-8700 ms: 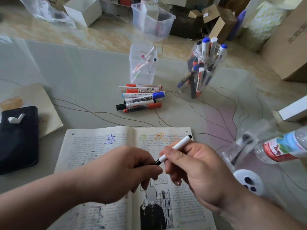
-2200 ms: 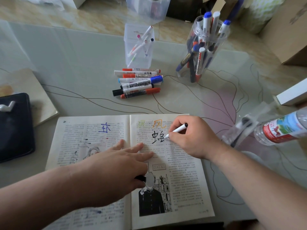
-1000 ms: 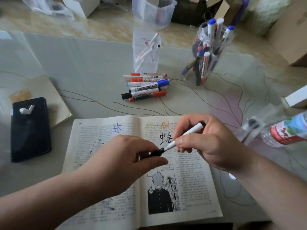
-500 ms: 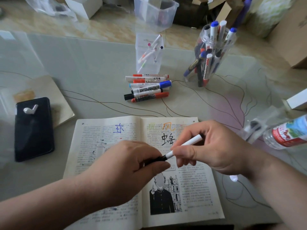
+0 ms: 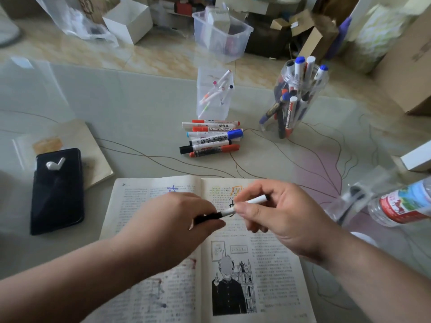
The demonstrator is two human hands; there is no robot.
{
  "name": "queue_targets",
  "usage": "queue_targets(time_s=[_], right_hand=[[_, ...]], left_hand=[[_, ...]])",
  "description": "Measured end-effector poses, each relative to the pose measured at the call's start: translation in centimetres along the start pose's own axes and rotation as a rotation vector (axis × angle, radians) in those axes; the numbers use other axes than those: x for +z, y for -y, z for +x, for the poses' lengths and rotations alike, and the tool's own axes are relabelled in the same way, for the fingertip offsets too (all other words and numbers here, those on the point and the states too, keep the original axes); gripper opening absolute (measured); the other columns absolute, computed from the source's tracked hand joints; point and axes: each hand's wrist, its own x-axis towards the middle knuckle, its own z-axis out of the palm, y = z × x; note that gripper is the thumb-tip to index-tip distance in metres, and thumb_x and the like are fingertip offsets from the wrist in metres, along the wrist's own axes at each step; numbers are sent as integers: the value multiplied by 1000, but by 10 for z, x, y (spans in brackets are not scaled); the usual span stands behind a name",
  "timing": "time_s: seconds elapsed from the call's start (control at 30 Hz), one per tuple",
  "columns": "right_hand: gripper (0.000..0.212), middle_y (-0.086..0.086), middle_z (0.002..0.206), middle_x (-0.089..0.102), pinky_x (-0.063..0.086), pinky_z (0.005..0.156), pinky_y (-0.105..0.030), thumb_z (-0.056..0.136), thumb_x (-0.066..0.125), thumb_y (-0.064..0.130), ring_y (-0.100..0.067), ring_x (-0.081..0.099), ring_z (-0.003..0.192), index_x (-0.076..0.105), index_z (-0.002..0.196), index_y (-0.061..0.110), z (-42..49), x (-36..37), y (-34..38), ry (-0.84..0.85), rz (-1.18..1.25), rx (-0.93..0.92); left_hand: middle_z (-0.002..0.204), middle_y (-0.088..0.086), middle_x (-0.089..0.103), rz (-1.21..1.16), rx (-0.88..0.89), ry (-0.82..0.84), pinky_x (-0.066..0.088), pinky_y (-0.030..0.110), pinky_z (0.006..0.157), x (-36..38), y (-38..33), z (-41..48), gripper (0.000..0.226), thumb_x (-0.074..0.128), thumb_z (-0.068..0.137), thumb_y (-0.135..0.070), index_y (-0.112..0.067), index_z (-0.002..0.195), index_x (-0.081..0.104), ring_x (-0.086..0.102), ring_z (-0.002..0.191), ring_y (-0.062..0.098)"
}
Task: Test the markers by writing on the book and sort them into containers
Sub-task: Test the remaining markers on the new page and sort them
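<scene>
Both hands are over the open book, which lies at the near edge of the worktop.

Right hand: thumb and fingers pinch the white barrel of a slim marker, held above the book's right page.

Left hand: fingertips pinch the black cap. The cap meets the near-left end of the marker in one line. Whether it is fully seated cannot be told.

The hands are close together, joined only through the marker. Blue, orange and black marks show at the top of the pages, partly hidden by the hands.

A row of loose markers lies on the worktop beyond the book. Just behind it stands a square clear container holding thin pens. To its right is a round clear jar packed with thicker markers, upright and leaning.

Far left: a dark phone with a white earbud resting on it. Right edge: a plastic bottle, lying tilted.
</scene>
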Motion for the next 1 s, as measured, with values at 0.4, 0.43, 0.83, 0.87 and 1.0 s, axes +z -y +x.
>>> queue_targets(time_s=[0.4, 0.43, 0.83, 0.87, 1.0], right_hand=[[11, -12, 78, 76, 54, 70, -40, 90, 69, 3, -20, 59, 62, 74, 91, 13, 19, 3, 30, -491, 42, -158], [11, -11, 77, 76, 54, 69, -41, 91, 69, 3, -19, 58, 60, 74, 91, 13, 27, 2, 38, -523, 31, -177], [33, -7, 90, 76, 62, 68, -31, 93, 65, 12, -12, 65, 64, 64, 126, 12, 182, -22, 119, -575, -191, -166], [43, -9, 91, 76, 61, 65, -30, 91, 67, 11, -14, 65, 62, 59, 133, 11, 185, -21, 113, -570, -176, -136], [20, -1, 71, 75, 58, 61, -32, 86, 67, 14, -13, 64, 55, 67, 105, 19, 177, -21, 64, -571, -332, -122]], left_hand=[[81, -21, 57, -48, -236, -185, 36, 15, 58, -19, 1, 9, 15, 52, 94, -54, -41, 98, 48, 54, 72, -1], [73, -17, 56, -42, -220, -185, 35, 16, 56, -19, 1, 8, 21, 50, 96, -52, -33, 86, 51, 52, 68, 2], [65, 0, 49, 76, -178, -7, 40, 35, 61, -19, -4, 7, 57, 41, 96, -61, -14, 66, 39, 42, 61, 16], [65, -1, 49, 87, -188, 12, 39, 34, 60, -19, -4, 8, 57, 41, 96, -62, -14, 66, 39, 42, 60, 15], [66, -1, 47, 113, -211, 118, 42, 33, 62, -15, -1, 10, 55, 42, 97, -61, -15, 67, 39, 43, 62, 18]])
